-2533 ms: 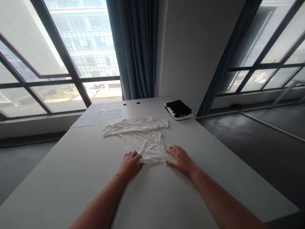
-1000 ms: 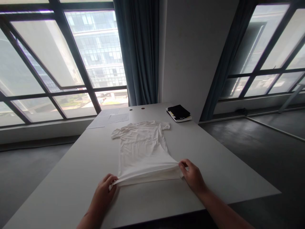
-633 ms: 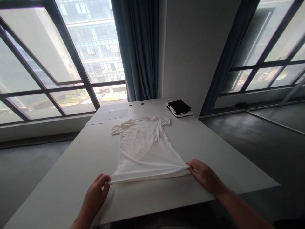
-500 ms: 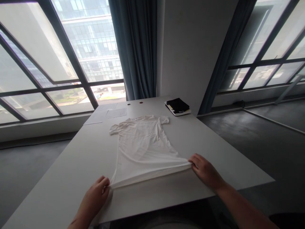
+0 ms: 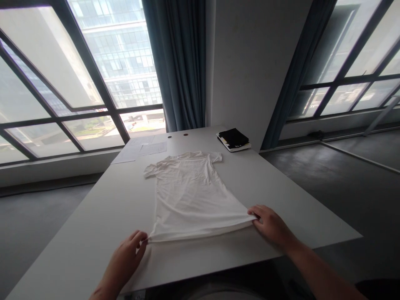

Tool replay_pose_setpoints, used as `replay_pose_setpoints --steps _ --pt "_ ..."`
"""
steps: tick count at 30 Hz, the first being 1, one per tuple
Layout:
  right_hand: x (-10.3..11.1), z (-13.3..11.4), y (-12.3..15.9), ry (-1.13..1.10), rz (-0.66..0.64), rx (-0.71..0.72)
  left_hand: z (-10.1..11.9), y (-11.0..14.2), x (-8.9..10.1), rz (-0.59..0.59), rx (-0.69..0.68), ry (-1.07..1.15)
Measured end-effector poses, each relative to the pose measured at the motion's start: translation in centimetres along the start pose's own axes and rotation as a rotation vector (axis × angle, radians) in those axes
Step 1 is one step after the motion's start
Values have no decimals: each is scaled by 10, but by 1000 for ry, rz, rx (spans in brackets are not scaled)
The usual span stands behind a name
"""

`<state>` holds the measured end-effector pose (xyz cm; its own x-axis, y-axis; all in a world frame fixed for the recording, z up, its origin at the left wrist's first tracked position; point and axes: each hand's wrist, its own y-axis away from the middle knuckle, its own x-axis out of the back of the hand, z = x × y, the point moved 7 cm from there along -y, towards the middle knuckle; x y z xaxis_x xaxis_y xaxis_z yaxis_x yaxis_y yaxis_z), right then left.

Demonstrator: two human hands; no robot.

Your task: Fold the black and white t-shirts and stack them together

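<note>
A white T-shirt (image 5: 190, 196) lies spread on the white table (image 5: 296, 208), its collar and sleeves toward the far end and its hem toward me. Fine wrinkles run across its body. My left hand (image 5: 129, 252) pinches the hem's left corner between thumb and fingers, just above the tabletop. At the other end of the hem, my right hand (image 5: 270, 225) grips the right corner. Between the two hands the hem is drawn nearly straight.
A black item on a white-edged stack (image 5: 233, 139) sits at the far right of the table. Paper sheets (image 5: 153, 148) lie at the far left. Beyond stand blue curtains (image 5: 184, 66), a wall pillar (image 5: 246, 71) and large windows (image 5: 125, 54).
The shirt's lower part has settled flatter and its right side has straightened out. My left hand has shifted slightly right, and my right hand slightly right and nearer to me.
</note>
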<state>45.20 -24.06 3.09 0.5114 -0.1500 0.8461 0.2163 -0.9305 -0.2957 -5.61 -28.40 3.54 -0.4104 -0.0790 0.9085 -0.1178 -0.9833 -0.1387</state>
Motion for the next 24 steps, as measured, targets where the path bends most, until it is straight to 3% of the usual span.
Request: replay_pose_setpoints --steps 3,6,11,15,18,20,22,24 --pt "10 -4 1 -14 -99 67 -12 3 10 61 82 -33" --pt "6 -8 4 -28 -224 111 -13 6 8 25 88 -70" --pt "1 -13 8 -59 -359 131 -5 16 1 -162 -50 -37" --pt "10 -15 1 -65 -344 150 1 11 15 -282 -144 12" --pt "6 -26 -24 -83 -245 191 19 -18 28 -199 -159 13" --pt "-8 -37 -55 -38 -160 173 42 -49 25 -114 -168 25" --pt "-35 -46 -91 50 -160 78 71 -82 5 -89 -198 20" --pt "-68 -51 -123 158 -246 -72 94 -112 -25 -74 -196 -9"
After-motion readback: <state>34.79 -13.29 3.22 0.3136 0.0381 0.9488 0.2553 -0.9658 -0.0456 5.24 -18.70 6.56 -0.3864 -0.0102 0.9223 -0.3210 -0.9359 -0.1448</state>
